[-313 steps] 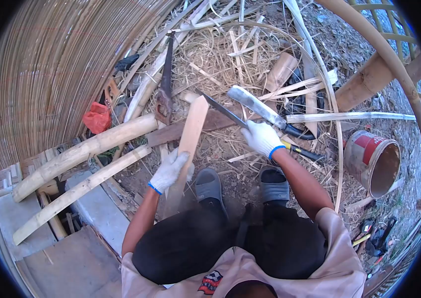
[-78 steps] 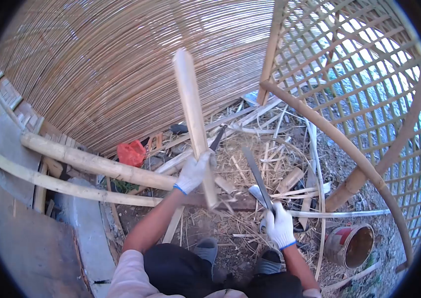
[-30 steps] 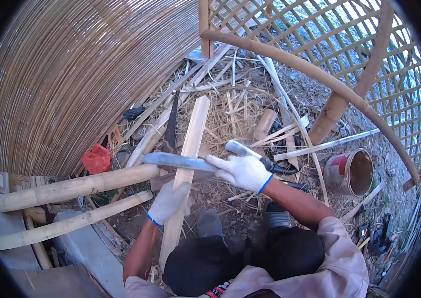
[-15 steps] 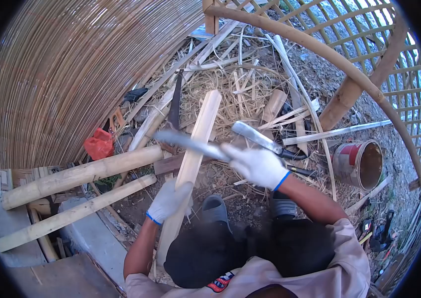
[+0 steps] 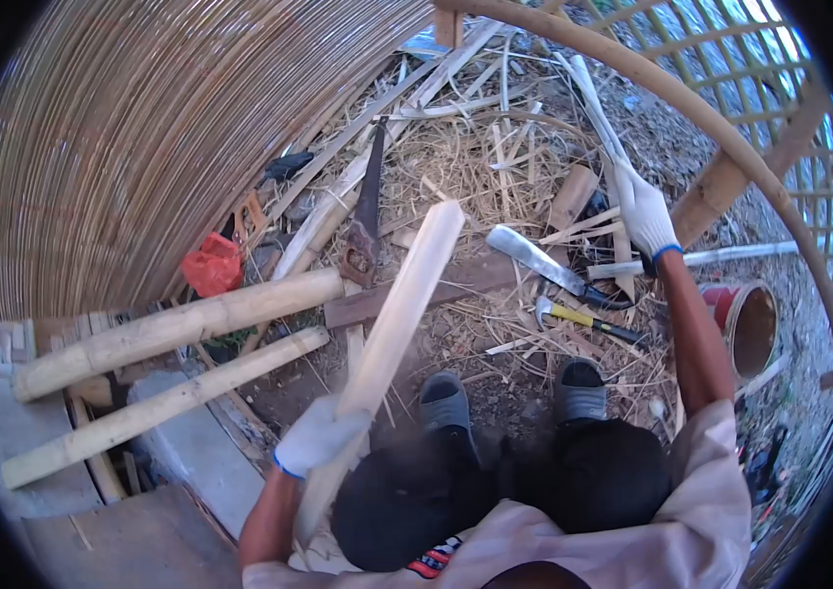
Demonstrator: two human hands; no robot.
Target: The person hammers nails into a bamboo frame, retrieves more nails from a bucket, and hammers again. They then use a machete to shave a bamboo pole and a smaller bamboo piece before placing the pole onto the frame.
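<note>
Raised high since half a second ago, the right hand [image 5: 644, 208] has swung up toward the lattice; its glove is closed around something, though the blade it carried a moment back is not visible in this frame. Leftmost on the ground lie two bamboo poles [image 5: 176, 327] beside a red bag [image 5: 213, 268]. The left hand [image 5: 321, 435] grips the bamboo slat [image 5: 399, 312], angled up from the lap over the ground's straw. Further right rest a machete [image 5: 546, 266], a yellow-handled tool [image 5: 588, 320] and a bucket [image 5: 745, 324]. Judging by the lifted arm, another chop at the slat looks likely.
</note>
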